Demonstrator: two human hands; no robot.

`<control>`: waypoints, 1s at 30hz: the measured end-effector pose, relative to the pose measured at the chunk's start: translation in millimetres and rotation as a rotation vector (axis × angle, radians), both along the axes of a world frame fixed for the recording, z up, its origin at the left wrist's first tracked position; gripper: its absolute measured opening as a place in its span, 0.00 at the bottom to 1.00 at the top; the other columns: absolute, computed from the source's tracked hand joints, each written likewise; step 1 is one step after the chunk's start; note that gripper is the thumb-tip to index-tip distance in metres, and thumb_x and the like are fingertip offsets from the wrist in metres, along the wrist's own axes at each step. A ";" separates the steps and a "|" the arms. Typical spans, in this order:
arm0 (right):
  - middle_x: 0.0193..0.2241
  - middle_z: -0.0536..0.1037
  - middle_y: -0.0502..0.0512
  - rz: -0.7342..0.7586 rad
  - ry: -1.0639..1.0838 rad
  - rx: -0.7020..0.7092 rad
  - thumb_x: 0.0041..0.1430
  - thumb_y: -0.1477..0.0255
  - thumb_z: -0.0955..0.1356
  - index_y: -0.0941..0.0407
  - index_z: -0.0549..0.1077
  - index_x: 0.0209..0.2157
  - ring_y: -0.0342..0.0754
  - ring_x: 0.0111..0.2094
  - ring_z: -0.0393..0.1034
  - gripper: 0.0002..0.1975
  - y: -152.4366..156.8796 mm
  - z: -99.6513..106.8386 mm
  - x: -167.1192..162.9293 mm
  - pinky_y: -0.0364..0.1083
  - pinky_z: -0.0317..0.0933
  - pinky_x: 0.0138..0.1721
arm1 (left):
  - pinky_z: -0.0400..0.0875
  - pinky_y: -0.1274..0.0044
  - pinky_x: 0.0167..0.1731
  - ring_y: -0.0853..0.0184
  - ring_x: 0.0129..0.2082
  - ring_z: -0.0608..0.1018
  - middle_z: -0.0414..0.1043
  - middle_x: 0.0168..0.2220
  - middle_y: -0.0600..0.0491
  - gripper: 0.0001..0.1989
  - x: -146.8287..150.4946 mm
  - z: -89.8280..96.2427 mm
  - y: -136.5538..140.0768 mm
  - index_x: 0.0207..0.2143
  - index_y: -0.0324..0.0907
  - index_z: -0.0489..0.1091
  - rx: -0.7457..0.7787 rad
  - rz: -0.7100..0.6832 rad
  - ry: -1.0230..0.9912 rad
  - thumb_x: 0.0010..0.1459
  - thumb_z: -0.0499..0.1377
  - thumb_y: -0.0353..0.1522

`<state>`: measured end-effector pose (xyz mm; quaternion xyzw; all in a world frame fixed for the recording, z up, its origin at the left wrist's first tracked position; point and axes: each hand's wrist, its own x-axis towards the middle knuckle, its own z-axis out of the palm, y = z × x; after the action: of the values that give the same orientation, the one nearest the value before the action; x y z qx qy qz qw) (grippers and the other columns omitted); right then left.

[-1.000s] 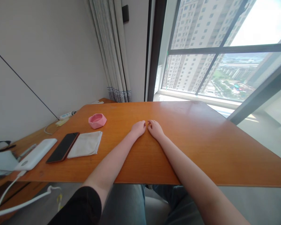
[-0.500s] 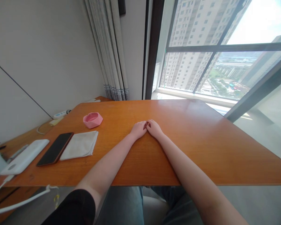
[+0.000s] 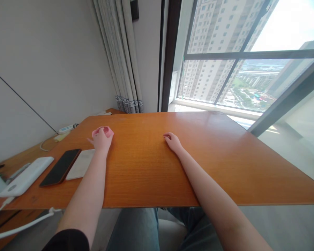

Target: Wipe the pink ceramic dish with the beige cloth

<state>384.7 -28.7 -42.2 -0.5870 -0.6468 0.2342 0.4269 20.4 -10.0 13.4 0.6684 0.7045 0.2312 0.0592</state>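
Note:
A small pink faceted ashtray (image 3: 110,132) stands on the far left of the wooden table. My left hand (image 3: 101,139) reaches over its near side, fingers bent over the rim and into the hollow, with one finger sticking out to the left. The hand and wrist cover much of the ashtray's front. Near the table's middle, my right hand (image 3: 173,141) rests with its fingers curled together and nothing visible in them. Partly under my left forearm lies a folded pale cloth (image 3: 80,164).
Left of the cloth lies a dark phone (image 3: 60,167), then a white power bank (image 3: 27,176) with a white cable. A power strip (image 3: 65,129) sits by the wall. The wooden table (image 3: 146,167) ends at its front edge above my legs. A large window is at the right.
My left hand has left my right hand and moved left onto the pink ashtray. My right hand stays where it was. The ashtray is in about the same place.

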 end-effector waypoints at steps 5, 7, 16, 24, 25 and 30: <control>0.33 0.78 0.53 -0.003 0.087 -0.005 0.52 0.72 0.62 0.56 0.74 0.33 0.47 0.36 0.71 0.10 0.1 2.1 1.2 0.47 0.63 0.44 | 0.52 0.43 0.46 0.40 0.53 0.64 0.71 0.41 0.40 0.13 -2.4 -21.4 9.1 0.37 0.48 0.69 0.166 0.260 0.003 0.53 0.54 0.43; 0.32 0.78 0.53 -0.009 0.124 -0.003 0.52 0.72 0.61 0.55 0.73 0.32 0.47 0.35 0.71 0.10 1.6 1.4 1.0 0.47 0.63 0.43 | 0.55 0.47 0.47 0.45 0.49 0.67 0.71 0.37 0.42 0.09 5.2 -16.6 7.2 0.35 0.46 0.68 0.247 0.205 0.004 0.54 0.53 0.39; 0.37 0.76 0.56 -0.075 0.341 -0.004 0.56 0.55 0.59 0.55 0.70 0.39 0.49 0.39 0.71 0.20 6.7 0.3 0.0 0.48 0.66 0.40 | 0.60 0.66 0.51 0.61 0.40 0.69 0.70 0.34 0.49 0.08 121.7 -0.3 -18.5 0.30 0.41 0.65 0.374 -0.298 0.049 0.57 0.55 0.37; 0.52 0.71 0.55 0.011 0.642 -0.043 0.55 0.53 0.62 0.51 0.68 0.47 0.49 0.53 0.66 0.23 2.3 3.5 -6.8 0.50 0.60 0.54 | 0.51 0.61 0.58 0.61 0.43 0.69 0.70 0.37 0.49 0.07 186.9 -25.9 -42.5 0.35 0.40 0.67 0.300 -0.723 0.023 0.58 0.55 0.35; 0.52 0.71 0.54 0.022 0.606 -0.027 0.55 0.53 0.63 0.51 0.69 0.47 0.49 0.54 0.64 0.23 1.3 4.2 -7.3 0.50 0.58 0.56 | 0.50 0.61 0.58 0.61 0.43 0.69 0.70 0.37 0.49 0.07 187.3 -26.4 -44.0 0.35 0.41 0.68 0.291 -0.736 0.025 0.58 0.55 0.35; 0.53 0.71 0.55 0.072 0.468 -0.010 0.54 0.59 0.65 0.53 0.68 0.49 0.49 0.56 0.63 0.22 -4.5 9.8 -10.3 0.49 0.54 0.59 | 0.49 0.60 0.59 0.61 0.43 0.69 0.71 0.38 0.49 0.07 185.0 -26.3 -45.4 0.35 0.41 0.68 0.268 -0.758 0.012 0.58 0.55 0.35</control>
<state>374.4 -33.2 -32.4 -0.4953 -0.5496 0.3821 0.5537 205.5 -55.3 -12.9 0.8840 0.3719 0.2790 0.0485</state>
